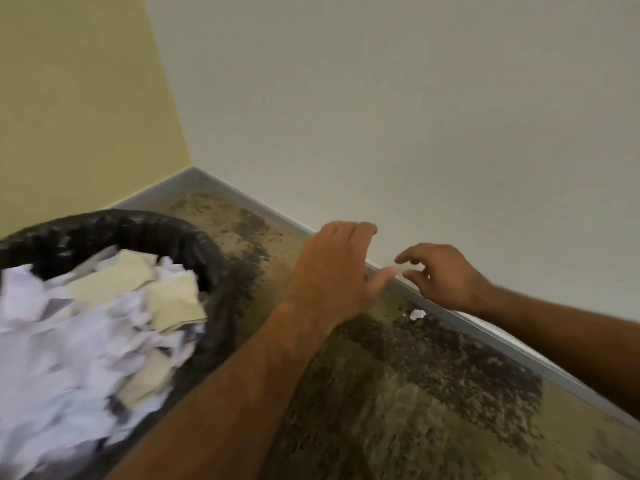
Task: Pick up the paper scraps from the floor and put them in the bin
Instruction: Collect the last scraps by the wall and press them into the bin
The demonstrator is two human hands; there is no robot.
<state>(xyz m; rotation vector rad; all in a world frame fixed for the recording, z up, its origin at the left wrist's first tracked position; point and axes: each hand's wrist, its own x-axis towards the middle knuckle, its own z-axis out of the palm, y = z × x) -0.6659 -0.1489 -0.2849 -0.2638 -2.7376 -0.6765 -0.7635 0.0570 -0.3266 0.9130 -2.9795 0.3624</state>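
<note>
Head view: corner of a room, yellow wall [79, 98] on the left, white wall [415, 116] on the right, grey skirting [485, 332] along the base. Floor [398, 393] is speckled brown w/ dark patches.

Bin [145, 226], lined w/ a black bag, sits bottom left, near the corner. It's piled w/ torn paper [69, 341], white & beige bits, blurred.

Left hand [334, 271] reaches over the floor to the right of the bin, fingers loosely spread, nothing in it. Right hand [445, 275] hangs just beside it near the skirting; thumb & index finger narrowed toward each other, maybe pinching a pale sliver, too blurred to tell.

One small white paper scrap [417, 314] lies on the floor right by the skirting, just below the right hand, not touched.
</note>
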